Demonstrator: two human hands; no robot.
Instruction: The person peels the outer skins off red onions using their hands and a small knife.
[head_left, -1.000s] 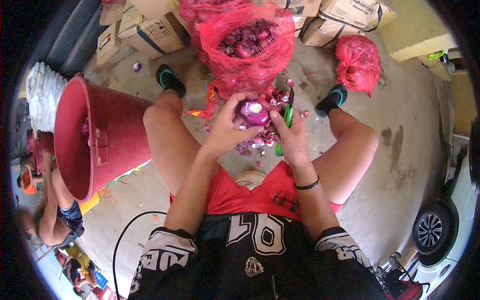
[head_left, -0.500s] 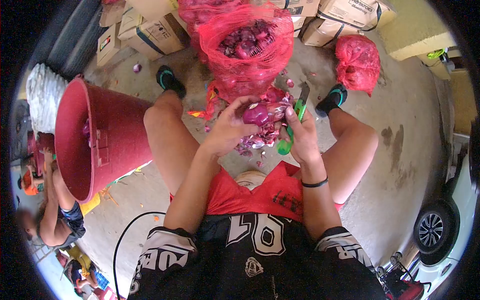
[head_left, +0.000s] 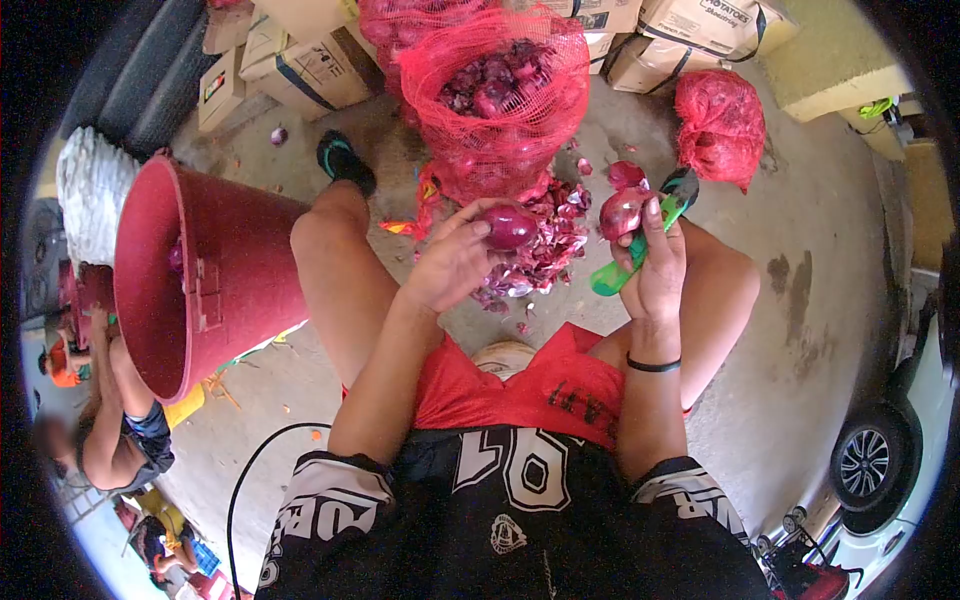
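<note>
My left hand (head_left: 447,258) is closed around a smooth, shiny red onion (head_left: 510,228). To its right, my right hand (head_left: 655,268) grips a green-handled knife (head_left: 608,281), its dark blade pointing up and away from me. Against the thumb of that same hand sits a papery piece of onion skin (head_left: 622,214). Below and between both hands, a pile of loose onion peels (head_left: 555,245) covers the floor. Just beyond it stands an open red mesh sack (head_left: 490,150) with red onions inside.
A large dark-red tub (head_left: 240,270) leans open at my left with onions inside. Cardboard boxes (head_left: 310,75) line the back. Another red bag (head_left: 720,125) lies near my right foot. At far left, another person (head_left: 115,450) sits; a car wheel (head_left: 865,460) is at right.
My hands have moved apart. The right hand has shifted right with the knife and the skin, pulled away from the onion. The left hand still holds the onion, which looks bare and smooth.
</note>
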